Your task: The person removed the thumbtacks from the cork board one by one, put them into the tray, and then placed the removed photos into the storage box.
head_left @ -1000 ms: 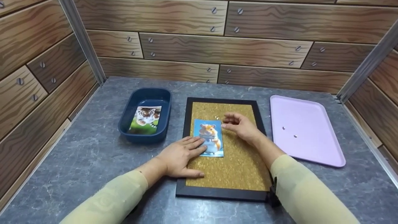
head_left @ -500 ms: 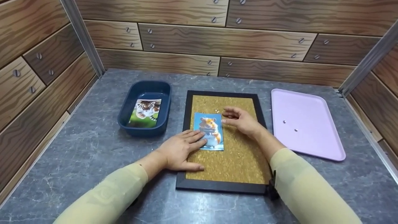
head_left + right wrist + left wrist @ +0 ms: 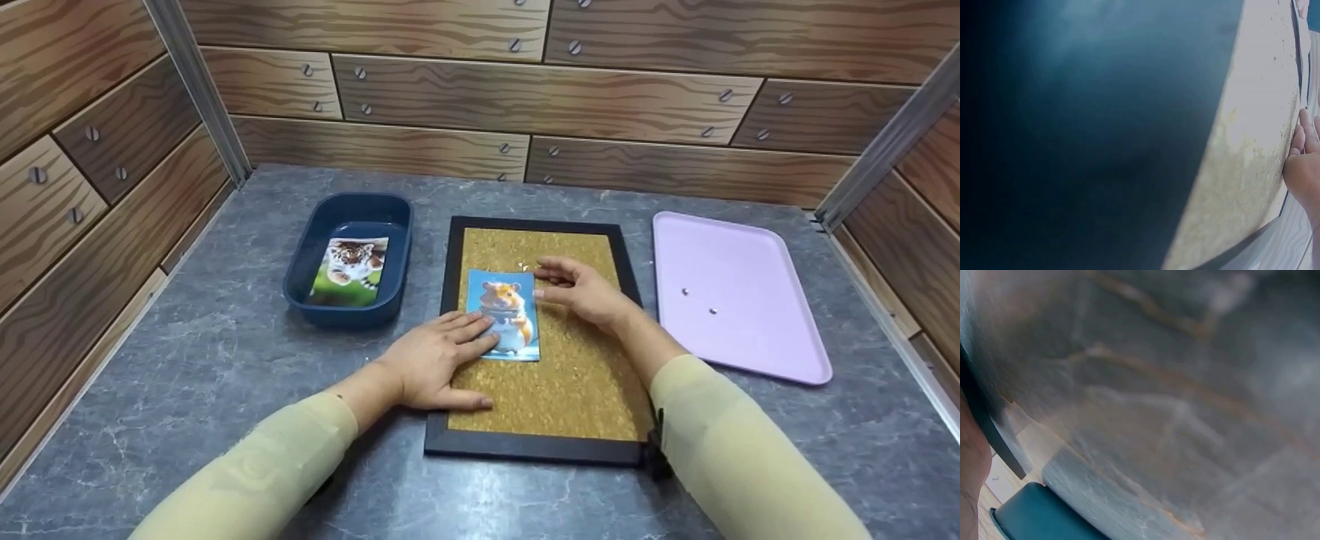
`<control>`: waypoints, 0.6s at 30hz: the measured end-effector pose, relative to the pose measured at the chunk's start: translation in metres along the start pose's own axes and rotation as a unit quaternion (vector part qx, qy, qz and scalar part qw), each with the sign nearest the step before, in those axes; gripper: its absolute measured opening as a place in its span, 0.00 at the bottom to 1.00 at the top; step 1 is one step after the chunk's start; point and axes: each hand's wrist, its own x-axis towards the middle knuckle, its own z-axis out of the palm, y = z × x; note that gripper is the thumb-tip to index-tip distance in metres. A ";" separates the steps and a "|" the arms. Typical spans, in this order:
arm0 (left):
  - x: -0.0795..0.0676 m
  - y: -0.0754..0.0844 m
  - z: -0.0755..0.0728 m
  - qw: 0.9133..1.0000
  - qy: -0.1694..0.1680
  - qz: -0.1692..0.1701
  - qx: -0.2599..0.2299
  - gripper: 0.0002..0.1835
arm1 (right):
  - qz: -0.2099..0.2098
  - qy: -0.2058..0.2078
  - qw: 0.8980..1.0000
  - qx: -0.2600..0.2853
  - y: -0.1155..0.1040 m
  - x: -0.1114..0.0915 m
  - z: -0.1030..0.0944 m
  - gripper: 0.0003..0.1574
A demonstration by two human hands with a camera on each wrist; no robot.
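A card with a hamster picture (image 3: 517,300) lies on a cork board (image 3: 555,397) with a black frame. My left hand (image 3: 442,360) rests flat on the board's left side, fingertips over the card's lower left part and thumb spread on the cork. At the card's upper right edge is my right hand (image 3: 589,296), thumb tip right at the edge and fingers loosely bent. Small shiny bits (image 3: 523,266) sit on the cork just above the card. In the right wrist view, the right hand (image 3: 1304,169) shows at the far right beside the cork.
Left of the board stands a blue bin (image 3: 300,296) with a tiger picture card (image 3: 352,274) inside. A lilac tray (image 3: 750,270) on the right bears two small silvery pieces (image 3: 685,292). Wood-patterned walls (image 3: 450,97) enclose the grey table (image 3: 187,315).
The head view has tilted down slightly, so everything sits higher or lower in it together. Both hands and the hamster card keep nearly the same places on the board.
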 end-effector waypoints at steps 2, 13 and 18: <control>0.001 0.000 0.000 1.000 -0.002 -0.001 -0.002 0.54 | 0.001 -0.001 1.000 -0.002 0.000 0.000 -0.001 0.41; 0.001 0.000 -0.001 1.000 -0.005 -0.003 0.001 0.54 | -0.001 -0.008 1.000 -0.010 -0.001 -0.001 0.000 0.42; 0.001 0.001 0.000 1.000 0.000 -0.001 0.004 0.54 | -0.004 -0.011 1.000 -0.013 0.000 -0.001 0.000 0.42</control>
